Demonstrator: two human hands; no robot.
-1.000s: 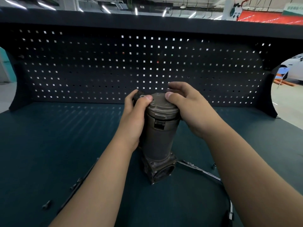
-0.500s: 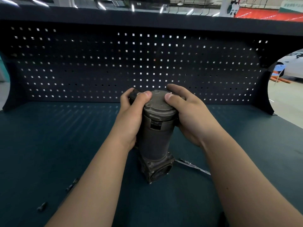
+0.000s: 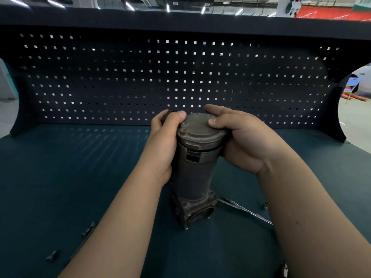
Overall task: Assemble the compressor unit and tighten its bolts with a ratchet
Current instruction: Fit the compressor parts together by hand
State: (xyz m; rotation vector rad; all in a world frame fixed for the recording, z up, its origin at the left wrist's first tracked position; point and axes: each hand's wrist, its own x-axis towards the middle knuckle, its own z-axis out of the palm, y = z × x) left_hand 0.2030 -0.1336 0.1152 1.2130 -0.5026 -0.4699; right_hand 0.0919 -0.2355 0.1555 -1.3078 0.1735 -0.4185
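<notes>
The compressor unit [image 3: 193, 177], a dull grey metal cylinder on a square flanged base, stands upright in the middle of the teal bench. A round cap [image 3: 200, 127] sits on its top. My left hand [image 3: 163, 145] wraps the upper left side, thumb on the cap's rim. From the right, my right hand [image 3: 241, 141] grips the cap's edge, thumb pressed on top. The ratchet [image 3: 244, 210], a thin chrome bar, lies on the bench behind my right forearm, partly hidden.
A dark perforated back panel [image 3: 180, 81] rises right behind the unit. Loose bolts [image 3: 52, 256] and a small dark fitting [image 3: 88, 231] lie at the front left beside my left forearm. A small socket [image 3: 265, 205] sits at the right of the ratchet.
Both hands keep their hold on the cap. My right fingers have shifted slightly around its rim. The view has tilted a little; the unit stands in the same place.
</notes>
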